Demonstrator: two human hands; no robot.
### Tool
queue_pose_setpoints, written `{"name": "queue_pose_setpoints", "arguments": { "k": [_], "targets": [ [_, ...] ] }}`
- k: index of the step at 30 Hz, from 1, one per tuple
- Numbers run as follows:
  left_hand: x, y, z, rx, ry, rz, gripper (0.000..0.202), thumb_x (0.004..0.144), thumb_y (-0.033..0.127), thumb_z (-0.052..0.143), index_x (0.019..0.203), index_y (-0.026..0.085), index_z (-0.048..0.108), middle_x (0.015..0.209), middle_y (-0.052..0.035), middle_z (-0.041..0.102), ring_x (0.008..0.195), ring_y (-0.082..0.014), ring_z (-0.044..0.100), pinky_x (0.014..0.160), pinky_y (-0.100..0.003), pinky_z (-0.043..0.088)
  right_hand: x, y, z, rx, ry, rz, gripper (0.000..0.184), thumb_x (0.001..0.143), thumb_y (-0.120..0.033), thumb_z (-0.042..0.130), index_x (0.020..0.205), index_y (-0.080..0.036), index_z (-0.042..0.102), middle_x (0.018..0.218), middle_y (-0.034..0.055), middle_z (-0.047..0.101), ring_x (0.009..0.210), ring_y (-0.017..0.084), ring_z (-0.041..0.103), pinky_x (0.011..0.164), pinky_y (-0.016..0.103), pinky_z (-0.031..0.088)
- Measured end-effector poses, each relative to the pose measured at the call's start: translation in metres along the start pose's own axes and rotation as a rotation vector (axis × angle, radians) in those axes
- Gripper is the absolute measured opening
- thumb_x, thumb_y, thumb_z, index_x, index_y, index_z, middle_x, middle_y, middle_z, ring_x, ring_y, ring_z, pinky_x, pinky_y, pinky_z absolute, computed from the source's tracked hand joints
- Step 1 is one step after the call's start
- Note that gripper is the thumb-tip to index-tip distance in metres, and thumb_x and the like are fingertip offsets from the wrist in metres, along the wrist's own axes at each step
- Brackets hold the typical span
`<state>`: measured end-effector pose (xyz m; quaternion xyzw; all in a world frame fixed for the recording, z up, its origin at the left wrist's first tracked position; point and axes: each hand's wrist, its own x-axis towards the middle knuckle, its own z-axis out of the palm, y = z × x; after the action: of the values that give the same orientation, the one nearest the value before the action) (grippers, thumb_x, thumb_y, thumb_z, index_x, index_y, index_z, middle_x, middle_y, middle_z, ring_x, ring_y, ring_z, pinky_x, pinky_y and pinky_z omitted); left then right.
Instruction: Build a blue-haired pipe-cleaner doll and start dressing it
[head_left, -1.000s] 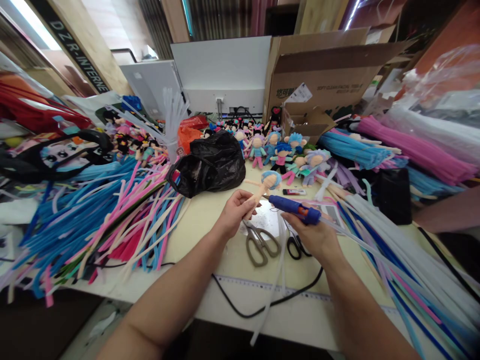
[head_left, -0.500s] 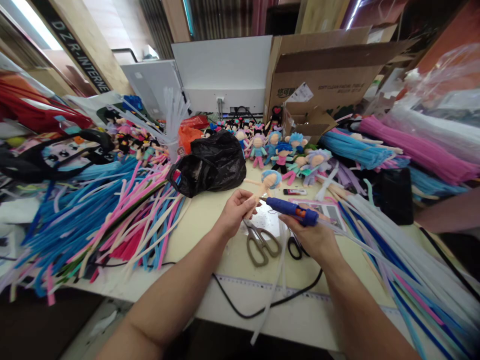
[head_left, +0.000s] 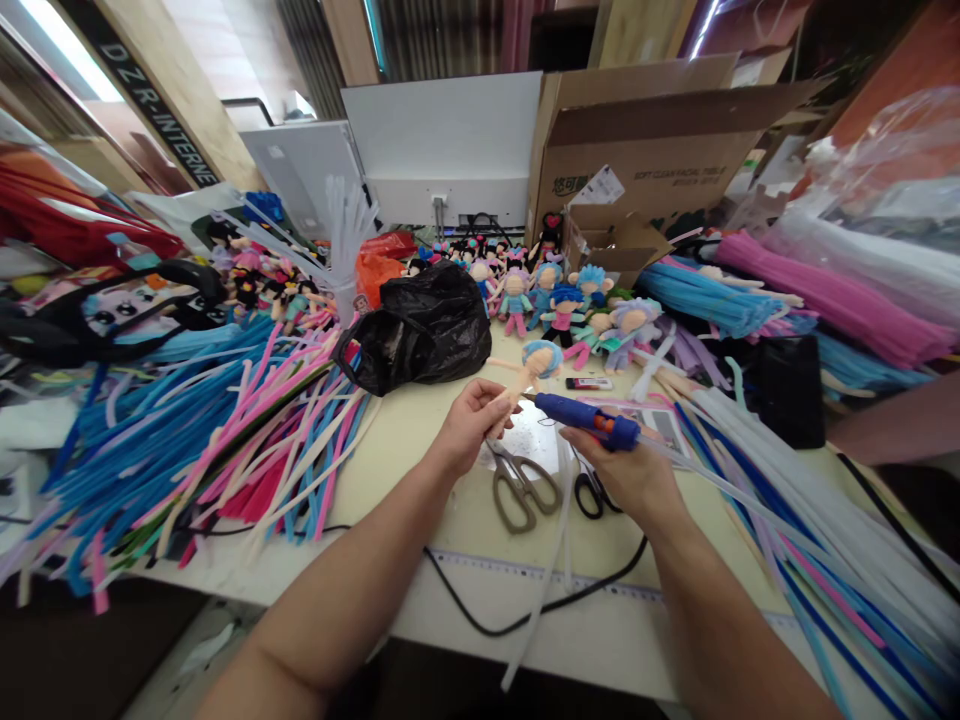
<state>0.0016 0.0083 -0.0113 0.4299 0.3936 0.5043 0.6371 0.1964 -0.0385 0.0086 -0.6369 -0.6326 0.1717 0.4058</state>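
Note:
Between the fingers of my left hand [head_left: 475, 422] is a small pipe-cleaner doll [head_left: 531, 373], cream-bodied with light blue hair. My right hand [head_left: 626, 470] is wrapped round a blue glue gun [head_left: 581, 414], whose nozzle points left at the doll's lower body. Whether the tip touches the doll I cannot tell. A long translucent glue stick trails from the gun's rear to the right. Below the hands lie grey-handled scissors [head_left: 517, 496] and a black-handled pair [head_left: 591, 496], partly covered by my right hand.
Pipe cleaners in many colours [head_left: 180, 430] heap on the left, with more bundles [head_left: 810, 500] on the right. A black plastic bag [head_left: 431, 325] and finished dolls [head_left: 564, 312] stand behind. A black cord [head_left: 480, 628] loops along the front edge; a cardboard box [head_left: 645, 150] is at the back.
The glue gun and my right hand have shifted very slightly to the right. My left hand and the doll stay almost in place.

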Motion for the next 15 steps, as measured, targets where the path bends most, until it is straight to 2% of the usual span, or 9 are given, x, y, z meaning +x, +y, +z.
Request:
{"name": "queue_pose_setpoints", "arguments": {
  "k": [7,10,15],
  "targets": [
    [0.0004,-0.0009,-0.0002,-0.018,-0.017,0.006,0.037,0.066,0.036,0.076,0.086,0.016,0.052,0.073,-0.0026,0.068,0.054,-0.0090,0.056,0.049,-0.020,0.041,0.0022,-0.0013,-0.0017,0.010,0.037,-0.006,0.033,0.072,-0.052,0.064,0.061,-0.022,0.056,0.054,0.0007,0.055,0.051,0.018,0.049,0.048,0.031,0.035],
    [0.0017,-0.0011,-0.0012,-0.061,-0.020,0.003,0.036,0.065,0.036,0.077,0.085,0.016,0.054,0.070,0.0003,0.064,0.053,-0.0087,0.056,0.048,-0.020,0.041,0.0022,-0.0031,-0.0023,0.043,0.027,0.001,0.033,0.073,-0.051,0.063,0.059,-0.022,0.055,0.053,-0.0003,0.053,0.050,0.017,0.047,0.047,0.030,0.035],
    [0.0031,0.0002,-0.0029,-0.119,-0.036,-0.065,0.033,0.067,0.035,0.076,0.086,0.014,0.058,0.067,0.0016,0.060,0.053,-0.0080,0.057,0.050,-0.019,0.043,-0.0004,-0.0039,-0.0001,0.045,0.053,-0.034,0.034,0.074,-0.051,0.064,0.060,-0.023,0.051,0.054,-0.0013,0.050,0.050,0.015,0.044,0.047,0.029,0.033]
  ]
}}
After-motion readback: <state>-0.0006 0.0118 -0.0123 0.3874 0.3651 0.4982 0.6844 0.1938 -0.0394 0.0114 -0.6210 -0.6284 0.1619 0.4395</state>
